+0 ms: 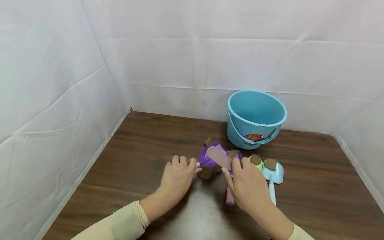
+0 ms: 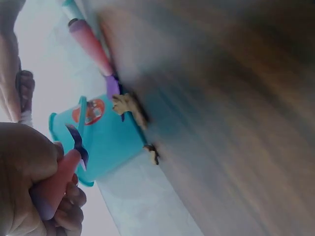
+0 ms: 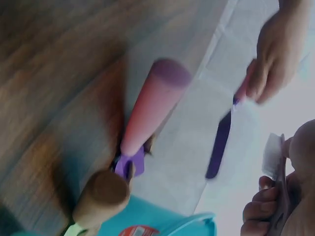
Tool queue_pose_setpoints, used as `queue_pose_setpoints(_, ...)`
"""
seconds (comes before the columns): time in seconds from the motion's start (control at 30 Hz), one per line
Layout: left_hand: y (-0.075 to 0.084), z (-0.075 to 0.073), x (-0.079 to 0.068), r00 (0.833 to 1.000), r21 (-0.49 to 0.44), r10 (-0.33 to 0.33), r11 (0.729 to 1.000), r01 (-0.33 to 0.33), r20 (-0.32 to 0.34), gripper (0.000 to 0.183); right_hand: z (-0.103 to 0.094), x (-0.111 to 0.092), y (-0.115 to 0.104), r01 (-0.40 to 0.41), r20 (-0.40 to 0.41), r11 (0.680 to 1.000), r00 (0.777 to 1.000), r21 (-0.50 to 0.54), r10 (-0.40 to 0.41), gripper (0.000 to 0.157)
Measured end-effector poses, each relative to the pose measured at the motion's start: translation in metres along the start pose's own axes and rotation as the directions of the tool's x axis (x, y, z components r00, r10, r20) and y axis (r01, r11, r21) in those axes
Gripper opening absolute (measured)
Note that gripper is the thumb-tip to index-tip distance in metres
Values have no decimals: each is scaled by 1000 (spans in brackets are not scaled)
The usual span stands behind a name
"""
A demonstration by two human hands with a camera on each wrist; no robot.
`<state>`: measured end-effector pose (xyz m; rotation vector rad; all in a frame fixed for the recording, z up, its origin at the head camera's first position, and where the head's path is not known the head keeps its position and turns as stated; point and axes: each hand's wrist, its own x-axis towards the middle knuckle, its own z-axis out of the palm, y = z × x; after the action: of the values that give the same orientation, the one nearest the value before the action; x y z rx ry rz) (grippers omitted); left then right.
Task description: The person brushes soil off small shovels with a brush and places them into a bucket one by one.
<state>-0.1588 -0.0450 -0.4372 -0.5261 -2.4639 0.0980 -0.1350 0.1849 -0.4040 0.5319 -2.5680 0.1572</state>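
Note:
My left hand (image 1: 178, 178) grips the pink handle of a small purple toy shovel (image 1: 205, 159), lifted off the table. In my right hand (image 1: 247, 183) is a mauve brush (image 1: 218, 157), its flat back facing up and its far end over the shovel's blade. Pale bristles (image 3: 272, 155) show on it in the right wrist view. Beneath the right hand lies another purple tool with a pink handle (image 1: 230, 197), a brown lump (image 1: 233, 153) on its head. More brown pieces (image 1: 205, 172) lie under and around the shovel.
A light blue bucket (image 1: 255, 133) with its handle down stands at the back right. To the right of my right hand lie a light blue shovel (image 1: 278, 173) and a green tool (image 1: 258, 165), each with a brown lump on it. White cloth walls (image 1: 192, 63) enclose the wooden table (image 1: 162, 133).

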Motion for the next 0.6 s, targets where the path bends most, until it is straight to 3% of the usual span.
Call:
queue_pose_setpoints(0.07, -1, -3, 4, 996, -205, 3, 979, 16, 92, 43, 0, -2, -4, 39, -12, 999, 999, -7, -39, 40)
queue_pose_setpoints(0.1, -2, -5, 6, 987, -346, 7, 937, 51, 163, 40, 1, -3, -6, 56, -19, 998, 998, -11, -56, 42)
queue_pose_setpoints(0.13, -4, -7, 5, 969, -497, 16, 860, 112, 246, 40, 2, -4, -8, 74, -27, 997, 997, -11, -74, 43)
queue_pose_setpoints(0.17, -5, -8, 5, 937, -650, 35, 729, 214, 348, 40, 3, -6, -10, 89, -37, 996, 995, -8, -89, 45)
queue_pose_setpoints(0.2, -6, -9, 4, 892, -768, 70, 540, 343, 447, 40, 3, -7, -11, 104, -46, 995, 993, -7, -104, 46)
queue_pose_setpoints(0.23, -7, -10, 2, 835, -815, 111, 322, 483, 539, 42, 4, -8, -12, 116, -53, 993, 992, -7, -116, 49)
queue_pose_setpoints(0.27, -6, -10, 1, 775, -791, 159, 106, 602, 611, 44, 4, -9, -13, 124, -57, 992, 991, -7, -124, 51)
queue_pose_setpoints(0.3, -6, -10, -1, 718, -720, 212, -81, 689, 663, 45, 4, -10, -13, 132, -64, 991, 989, -8, -132, 53)
queue_pose_setpoints(0.33, -5, -9, -3, 668, -621, 269, -247, 744, 693, 47, 4, -10, -14, 136, -68, 991, 988, -8, -136, 55)
queue_pose_setpoints(0.37, -5, -9, -5, 624, -506, 324, -380, 774, 711, 47, 4, -10, -14, 140, -70, 990, 988, -9, -141, 56)
queue_pose_setpoints(0.4, -4, -8, -7, 595, -410, 377, -466, 784, 710, 47, 4, -11, -14, 144, -72, 990, 987, -11, -144, 58)
queue_pose_setpoints(0.43, -4, -7, -9, 580, -335, 419, -525, 783, 698, 47, 4, -10, -14, 147, -75, 989, 986, -13, -148, 59)
queue_pose_setpoints(0.47, -4, -7, -10, 572, -275, 459, -564, 779, 680, 48, 4, -10, -14, 151, -80, 988, 985, -13, -152, 58)
queue_pose_setpoints(0.53, -5, -5, -12, 571, -194, 523, -607, 771, 633, 48, 4, -9, -14, 158, -89, 987, 983, -15, -159, 57)
queue_pose_setpoints(0.6, -7, -4, -14, 580, -152, 565, -627, 764, 586, 49, 5, -9, -14, 160, -88, 987, 983, -15, -161, 57)
